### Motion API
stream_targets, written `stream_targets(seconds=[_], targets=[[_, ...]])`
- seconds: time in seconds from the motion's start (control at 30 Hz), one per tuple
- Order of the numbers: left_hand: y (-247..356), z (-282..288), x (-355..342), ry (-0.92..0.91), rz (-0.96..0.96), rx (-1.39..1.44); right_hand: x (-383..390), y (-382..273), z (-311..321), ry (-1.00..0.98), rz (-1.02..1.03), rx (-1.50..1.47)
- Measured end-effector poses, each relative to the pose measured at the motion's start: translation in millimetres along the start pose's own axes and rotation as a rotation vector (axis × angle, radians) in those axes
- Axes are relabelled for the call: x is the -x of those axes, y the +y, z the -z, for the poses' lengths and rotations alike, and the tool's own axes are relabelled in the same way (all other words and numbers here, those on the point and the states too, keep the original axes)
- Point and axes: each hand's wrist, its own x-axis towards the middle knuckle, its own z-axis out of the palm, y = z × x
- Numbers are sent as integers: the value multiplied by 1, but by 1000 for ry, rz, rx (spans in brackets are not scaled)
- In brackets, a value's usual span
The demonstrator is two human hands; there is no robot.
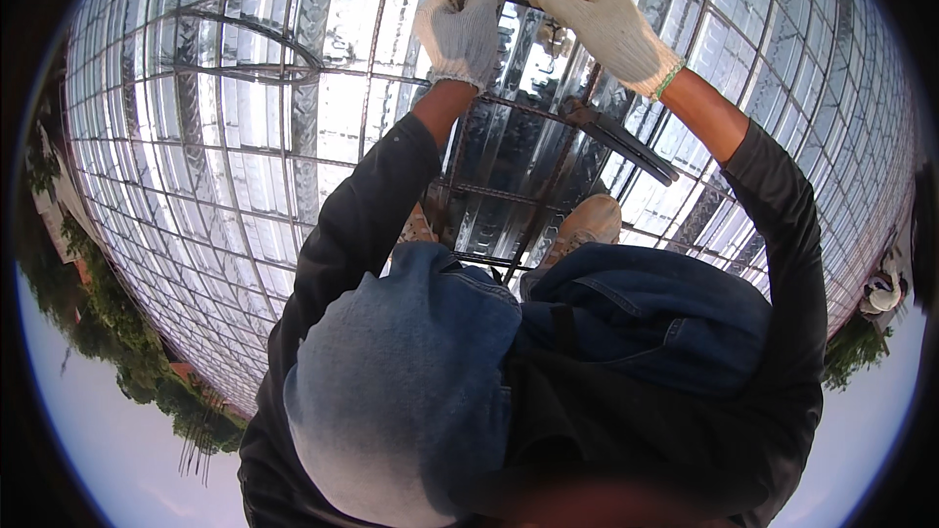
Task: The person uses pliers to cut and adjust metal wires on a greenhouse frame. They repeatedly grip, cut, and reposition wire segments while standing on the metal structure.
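Note:
Both hands wear white knit gloves, at a steel rebar grid (364,129) over shiny ribbed metal decking (331,117). My left hand (458,31) has its fingers curled at a bar near the top centre; what they hold is hidden. Just right of it, my right hand (606,31) pinches at the same bar, with something thin and dark at its fingertips, too small to name. Below my right hand, dark long-handled pliers (626,145) lie on the grid. A loop of dark wire (293,54) rests on the bars to the left.
I squat on the grid, my shoes (587,225) beneath the hands. The mesh spreads out on every side. Another person (882,288) in light clothing is at the far right edge. Trees (137,352) and upright bars (196,440) stand beyond the deck's left edge.

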Motion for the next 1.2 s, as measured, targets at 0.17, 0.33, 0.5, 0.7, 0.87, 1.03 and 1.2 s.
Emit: stream_targets(seconds=[0.17, 0.33, 0.5, 0.7, 0.87, 1.03, 1.2], targets=[[-10, 18, -7, 23, -180, -280, -4, 7, 4, 1, 13, -67], [-5, 23, -9, -10, -153, -298, -9, -7, 18, 31, -219, -244], [-3, 21, -8, -22, -211, -386, -37, 70, 28, 69, 191, 467], [-16, 26, -9, -34, -212, -309, -63, 63, 28, 22, 135, 638], [-12, 23, -5, -85, -282, -359, -67, 23, 24, -26, 48, 508], [-13, 20, -18, -278, -402, -477, -27, -11, -6, 33, 86, 340], [-8, 20, -6, -305, -155, -185, 8, -33, -10, 3, 50, 195]])
